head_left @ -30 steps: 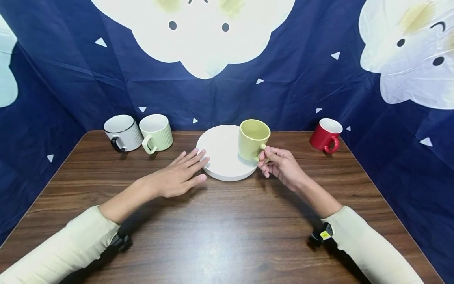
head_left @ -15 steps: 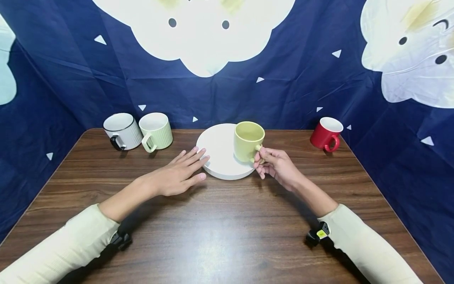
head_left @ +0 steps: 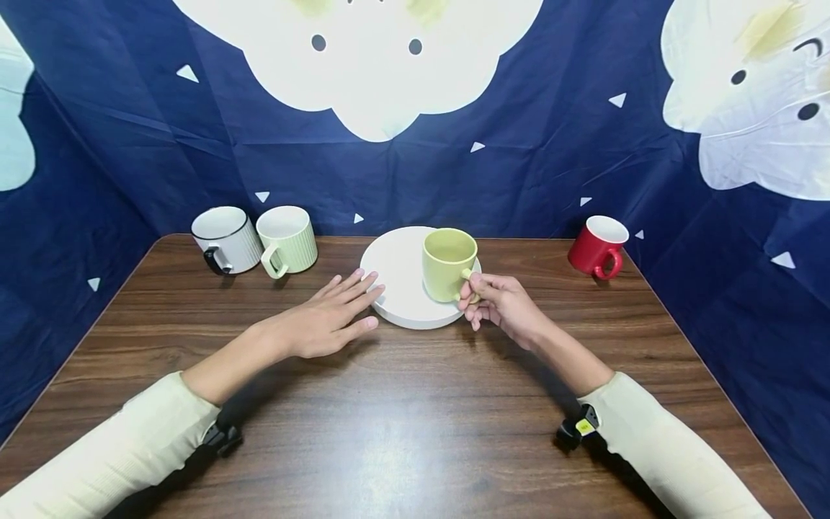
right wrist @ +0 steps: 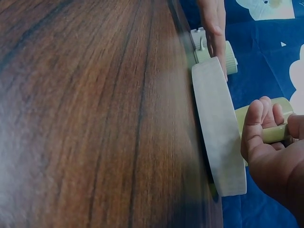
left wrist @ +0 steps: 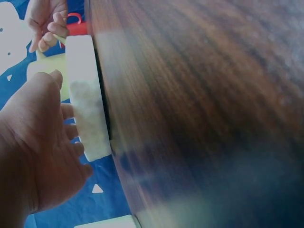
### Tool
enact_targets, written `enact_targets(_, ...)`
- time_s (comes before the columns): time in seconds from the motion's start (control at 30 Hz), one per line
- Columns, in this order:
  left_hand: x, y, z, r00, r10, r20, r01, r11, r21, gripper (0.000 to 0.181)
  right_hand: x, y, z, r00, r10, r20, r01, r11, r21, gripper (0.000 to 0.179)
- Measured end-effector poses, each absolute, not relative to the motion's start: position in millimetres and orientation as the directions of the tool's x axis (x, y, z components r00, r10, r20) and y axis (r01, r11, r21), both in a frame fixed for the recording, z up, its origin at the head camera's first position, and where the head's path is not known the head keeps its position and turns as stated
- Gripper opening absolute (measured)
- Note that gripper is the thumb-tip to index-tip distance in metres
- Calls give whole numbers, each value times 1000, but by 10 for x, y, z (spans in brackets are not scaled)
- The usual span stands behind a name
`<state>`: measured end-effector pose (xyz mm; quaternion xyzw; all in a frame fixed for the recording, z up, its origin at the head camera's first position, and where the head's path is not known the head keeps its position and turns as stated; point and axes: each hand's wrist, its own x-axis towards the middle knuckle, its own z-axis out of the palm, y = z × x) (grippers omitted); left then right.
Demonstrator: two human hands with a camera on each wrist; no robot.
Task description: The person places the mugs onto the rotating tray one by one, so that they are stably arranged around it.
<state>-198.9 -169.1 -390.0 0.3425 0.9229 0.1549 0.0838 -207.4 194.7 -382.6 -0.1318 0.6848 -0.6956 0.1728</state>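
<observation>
My right hand pinches the handle of a yellow-green mug, its fingers curled round it in the right wrist view. The mug is upright at the right part of a round white turntable-like disc, its base overlapping the top. With fingers straight and spread, my left hand lies palm down at the disc's left front edge, fingertips right at the rim. In the left wrist view the disc's side wall shows beyond the left fingers.
A white mug with a black rim and a pale green ribbed mug stand side by side at the back left. At the back right is a red mug. Blue cloth hangs behind the wooden table.
The right hand has brought the yellow-green mug left and a little lower, further over the white disc. The left hand has stayed in place.
</observation>
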Motion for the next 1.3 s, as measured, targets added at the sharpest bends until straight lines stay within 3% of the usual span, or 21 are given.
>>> enact_targets(0.47,-1994,-1678,-3902,-754,655,-53,605,723,335,69,-2063,1956,-3823,-887,-457,-64,64,16,-998,32)
enact_targets(1.03,-1991,-1673,-3900,-753,656,-48,607,720,336,69,-2081,1956,-3794,-899,-424,-110,46,157,-986,40)
enact_targets(1.3,-1980,-1681,-3893,-754,655,-47,603,718,347,68,-2081,1984,-3803,-918,-387,-89,45,120,-992,29)
